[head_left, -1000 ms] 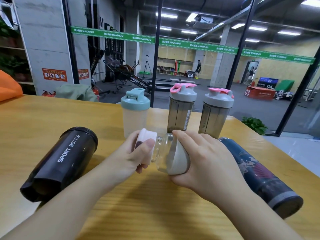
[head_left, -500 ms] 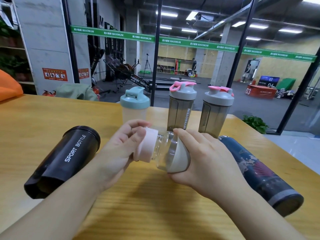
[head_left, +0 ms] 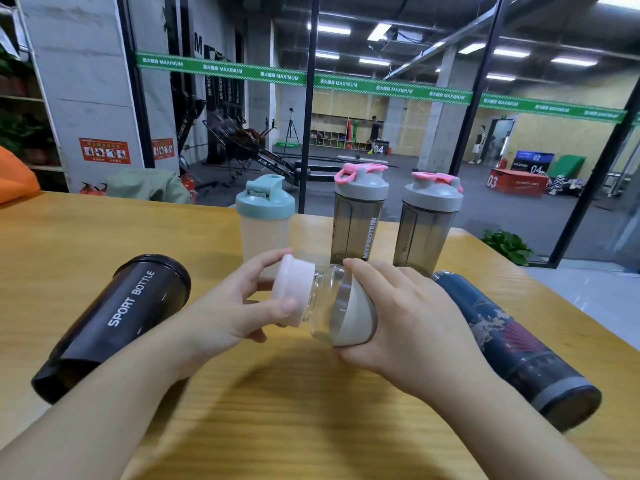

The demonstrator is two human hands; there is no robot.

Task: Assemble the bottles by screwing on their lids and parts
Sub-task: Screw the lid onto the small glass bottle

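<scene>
Above the yellow wooden table [head_left: 311, 427], two hands hold a small clear plastic bottle [head_left: 325, 303] lying sideways. Left hand [head_left: 228, 313] pinches the round pale pink lid [head_left: 291, 292] on the bottle's mouth with thumb and fingers. Right hand [head_left: 408, 327] wraps around the bottle's white bottom end. A black bottle marked SPORT BOTTLE [head_left: 114, 323] lies to the left.
</scene>
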